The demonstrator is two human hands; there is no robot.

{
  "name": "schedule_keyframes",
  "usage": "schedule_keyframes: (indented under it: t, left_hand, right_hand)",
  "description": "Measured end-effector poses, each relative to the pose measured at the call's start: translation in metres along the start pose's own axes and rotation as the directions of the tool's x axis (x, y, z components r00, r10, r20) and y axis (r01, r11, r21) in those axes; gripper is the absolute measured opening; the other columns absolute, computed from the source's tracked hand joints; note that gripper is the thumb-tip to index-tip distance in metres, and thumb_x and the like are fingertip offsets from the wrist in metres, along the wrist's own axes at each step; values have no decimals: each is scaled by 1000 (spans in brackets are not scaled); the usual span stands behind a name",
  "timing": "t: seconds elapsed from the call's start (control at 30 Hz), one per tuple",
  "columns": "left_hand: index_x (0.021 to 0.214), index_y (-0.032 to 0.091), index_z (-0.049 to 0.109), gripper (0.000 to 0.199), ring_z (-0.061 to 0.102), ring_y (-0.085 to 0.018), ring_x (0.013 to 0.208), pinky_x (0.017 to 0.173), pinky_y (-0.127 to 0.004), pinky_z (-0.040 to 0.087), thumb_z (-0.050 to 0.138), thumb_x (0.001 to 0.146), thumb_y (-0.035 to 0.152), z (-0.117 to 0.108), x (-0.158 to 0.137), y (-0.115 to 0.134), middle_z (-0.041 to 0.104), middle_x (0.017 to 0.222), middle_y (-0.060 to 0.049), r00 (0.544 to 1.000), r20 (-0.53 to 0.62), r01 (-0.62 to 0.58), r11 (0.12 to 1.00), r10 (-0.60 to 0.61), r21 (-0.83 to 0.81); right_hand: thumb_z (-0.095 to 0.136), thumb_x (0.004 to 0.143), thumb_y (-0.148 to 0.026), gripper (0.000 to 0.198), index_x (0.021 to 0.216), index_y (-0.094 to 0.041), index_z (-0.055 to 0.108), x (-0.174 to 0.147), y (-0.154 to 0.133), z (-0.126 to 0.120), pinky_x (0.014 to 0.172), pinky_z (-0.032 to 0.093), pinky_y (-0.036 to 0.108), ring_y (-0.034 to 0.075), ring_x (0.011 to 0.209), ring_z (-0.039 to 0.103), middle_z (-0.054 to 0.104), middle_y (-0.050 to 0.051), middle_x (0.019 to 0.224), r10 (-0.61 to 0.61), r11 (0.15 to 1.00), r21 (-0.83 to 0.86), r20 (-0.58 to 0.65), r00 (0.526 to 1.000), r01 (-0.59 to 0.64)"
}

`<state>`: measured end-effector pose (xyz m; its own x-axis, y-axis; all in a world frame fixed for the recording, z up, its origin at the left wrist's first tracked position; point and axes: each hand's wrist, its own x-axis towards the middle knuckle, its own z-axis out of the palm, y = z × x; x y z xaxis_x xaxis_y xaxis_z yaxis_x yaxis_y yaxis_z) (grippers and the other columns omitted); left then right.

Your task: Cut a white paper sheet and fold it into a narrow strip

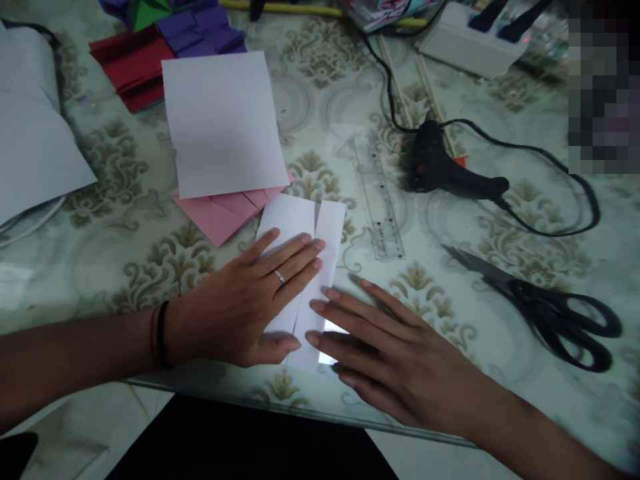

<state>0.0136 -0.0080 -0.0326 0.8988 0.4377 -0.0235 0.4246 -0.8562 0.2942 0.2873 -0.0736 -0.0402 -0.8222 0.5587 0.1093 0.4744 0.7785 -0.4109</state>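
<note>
A white sheet of paper (327, 230), folded lengthwise with a flap along its right side, lies flat near the table's front edge. My left hand (250, 300), wearing a ring and a dark wristband, rests flat across it with fingers stretched out. From the right, my right hand (395, 347) reaches in with spread fingers, its fingertips at the paper's right edge. Just beyond the folded paper are a square white sheet (225, 127) and, partly under it, a pink folded paper (215, 217).
Scissors (530, 300) lie to the right, partly open. A clear ruler (377, 200) and a black glue gun (445, 163) with its cord are behind my right hand. Red folded paper (135, 67), purple folded paper (203, 30) and a white power strip (470, 40) lie at the back.
</note>
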Motion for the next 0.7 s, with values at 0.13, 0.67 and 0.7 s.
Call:
schedule_keyframes:
  t: [0.13,0.67,0.7]
  left_hand:
    - [158,-2,30,94,13,-36,161,131,-56,9,60,90,57,-1,1,1,20,171,-24,1000,12,9,1000,-9,-1]
    - [158,-3,28,85,13,-36,160,131,-56,11,56,95,47,1,2,4,18,171,-25,999,-17,35,999,-36,-11]
    - [158,-3,28,85,13,-36,160,131,-57,11,55,96,47,1,2,4,17,171,-25,999,-14,35,999,-35,-8]
  right_hand:
    - [61,99,-29,45,144,-23,61,0,1,0,131,13,51,26,156,31,50,8,159,-3,1000,-9,-10,1000,3]
    - [60,99,-28,46,145,-22,61,1,3,0,130,17,55,27,155,34,49,9,161,-29,1000,0,-7,1000,29]
    - [61,99,-28,46,145,-22,60,1,4,0,130,17,55,27,155,33,48,9,161,-31,1000,0,-10,999,31]
